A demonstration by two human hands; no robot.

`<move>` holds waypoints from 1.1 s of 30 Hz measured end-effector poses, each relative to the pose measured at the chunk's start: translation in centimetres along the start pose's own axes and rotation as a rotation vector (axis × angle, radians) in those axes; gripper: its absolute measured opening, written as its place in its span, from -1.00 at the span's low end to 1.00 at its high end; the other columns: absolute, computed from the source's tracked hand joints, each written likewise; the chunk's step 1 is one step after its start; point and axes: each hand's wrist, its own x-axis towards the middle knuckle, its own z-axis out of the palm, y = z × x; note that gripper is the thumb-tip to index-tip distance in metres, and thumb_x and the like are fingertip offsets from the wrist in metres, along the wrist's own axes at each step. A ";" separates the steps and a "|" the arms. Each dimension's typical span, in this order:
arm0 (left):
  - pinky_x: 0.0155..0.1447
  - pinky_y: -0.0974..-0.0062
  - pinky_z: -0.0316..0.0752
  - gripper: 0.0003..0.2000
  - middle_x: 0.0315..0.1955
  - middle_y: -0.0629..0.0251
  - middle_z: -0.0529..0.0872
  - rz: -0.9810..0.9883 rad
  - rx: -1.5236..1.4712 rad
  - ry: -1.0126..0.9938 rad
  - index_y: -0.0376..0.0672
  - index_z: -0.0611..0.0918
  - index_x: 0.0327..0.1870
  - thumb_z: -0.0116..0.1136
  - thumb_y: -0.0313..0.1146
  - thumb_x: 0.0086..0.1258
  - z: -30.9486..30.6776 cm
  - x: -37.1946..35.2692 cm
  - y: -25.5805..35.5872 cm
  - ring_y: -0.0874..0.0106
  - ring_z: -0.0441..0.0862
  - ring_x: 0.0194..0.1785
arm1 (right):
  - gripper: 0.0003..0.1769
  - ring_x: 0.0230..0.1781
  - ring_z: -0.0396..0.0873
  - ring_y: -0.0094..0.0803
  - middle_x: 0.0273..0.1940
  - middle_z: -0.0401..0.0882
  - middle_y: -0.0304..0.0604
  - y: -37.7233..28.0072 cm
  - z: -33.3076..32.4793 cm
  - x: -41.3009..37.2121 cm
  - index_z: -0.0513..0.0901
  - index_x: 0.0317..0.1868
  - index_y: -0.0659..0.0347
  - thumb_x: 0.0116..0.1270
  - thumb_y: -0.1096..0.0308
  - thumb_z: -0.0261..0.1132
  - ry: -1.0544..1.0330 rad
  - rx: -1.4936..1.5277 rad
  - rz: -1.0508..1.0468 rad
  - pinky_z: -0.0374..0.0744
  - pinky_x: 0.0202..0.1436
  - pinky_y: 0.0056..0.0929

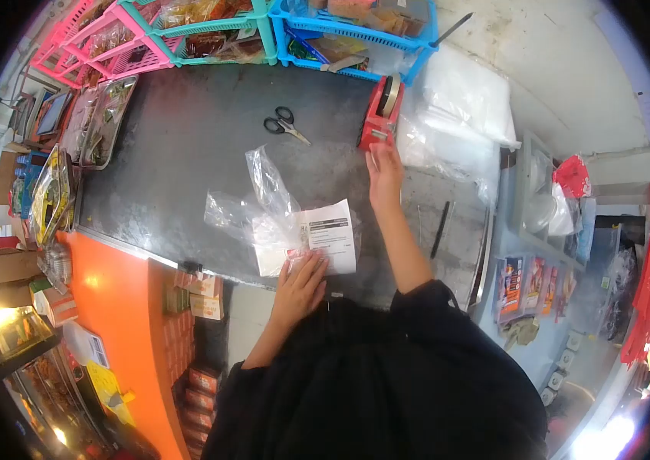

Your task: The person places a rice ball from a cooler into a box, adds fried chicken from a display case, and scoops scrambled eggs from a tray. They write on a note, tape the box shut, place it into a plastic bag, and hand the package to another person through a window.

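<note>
My left hand (302,280) lies with its fingers outstretched on a white printed paper (336,230) and the lower end of a clear plastic bag (273,184). The bag's two loose ends spread toward the far left and away from me. My right hand (384,172) is at the near end of a red tape dispenser (376,123), which carries a tape roll (391,93). Its fingertips are drawn together against the dispenser's front; whatever they pinch is too small to make out. Scissors with black handles (285,125) lie left of the dispenser.
Blue (356,67), green and pink stacking baskets hold packets along the back. Clear plastic bags (463,100) are piled at the right rear. A thin black stick (440,230) rests on the dark tabletop (179,153). At the left is a tray of packets (110,123).
</note>
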 end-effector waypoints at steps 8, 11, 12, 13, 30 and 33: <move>-0.03 0.34 0.38 -0.61 -0.03 0.22 0.54 0.149 -0.029 -0.162 -0.05 0.58 -0.15 0.39 -0.31 -0.08 -2.1 4.3 -0.8 0.26 0.44 0.08 | -0.83 -0.26 0.55 -0.46 -0.11 0.47 -0.10 -1.3 -1.5 -2.3 0.57 -0.31 0.32 0.17 0.39 0.32 0.036 -0.601 -0.187 0.53 -0.42 -0.63; 0.22 0.27 0.26 -0.24 0.07 0.00 0.40 0.193 0.147 -0.173 -0.10 0.38 0.18 0.43 -0.23 -0.18 -3.3 7.9 0.8 0.05 0.26 0.25 | -0.82 -0.31 0.54 -0.51 -0.18 0.50 -0.17 -2.6 -3.8 -8.8 0.54 -0.23 0.29 0.24 0.36 0.26 0.001 -0.632 -0.232 0.52 -0.43 -0.64; 0.22 0.27 0.26 -0.24 0.07 0.00 0.40 0.230 0.142 -0.182 -0.10 0.38 0.18 0.43 -0.23 -0.18 -2.8 8.3 0.7 0.05 0.26 0.25 | -0.82 -0.30 0.53 -0.53 -0.22 0.52 -0.22 -3.0 -4.8 -11.4 0.53 -0.21 0.26 0.26 0.33 0.24 0.068 -0.575 -0.135 0.51 -0.44 -0.64; 0.26 0.13 0.19 -0.06 0.09 -0.08 0.32 0.185 0.258 -0.250 -0.03 0.22 0.29 0.46 -0.19 -0.25 -2.2 8.7 0.3 -0.06 0.22 0.25 | -0.82 -0.30 0.53 -0.55 -0.25 0.53 -0.26 -3.3 -5.8 -13.9 0.53 -0.20 0.23 0.29 0.31 0.22 0.128 -0.512 -0.043 0.49 -0.45 -0.63; 0.22 0.16 0.29 0.22 0.06 -0.33 0.29 0.136 -0.040 -0.864 0.11 -0.17 0.43 0.46 -0.06 -0.31 -4.0 17.2 -4.2 -0.21 0.32 0.16 | -0.89 -0.24 0.52 -0.55 -0.11 0.53 -0.21 3.3 -3.3 -21.0 0.54 -0.38 0.29 0.26 0.42 0.24 0.016 -0.096 0.032 0.46 -0.23 -0.60; 0.24 0.20 0.29 0.23 0.07 -0.35 0.28 0.064 0.025 -0.898 0.05 -0.18 0.43 0.46 -0.06 -0.30 -4.6 16.8 -3.1 -0.19 0.33 0.17 | -0.84 -0.21 0.55 -0.59 -0.11 0.53 -0.25 3.7 -3.2 -19.7 0.53 -0.36 0.27 0.30 0.35 0.22 0.036 -0.384 -0.163 0.44 -0.29 -0.72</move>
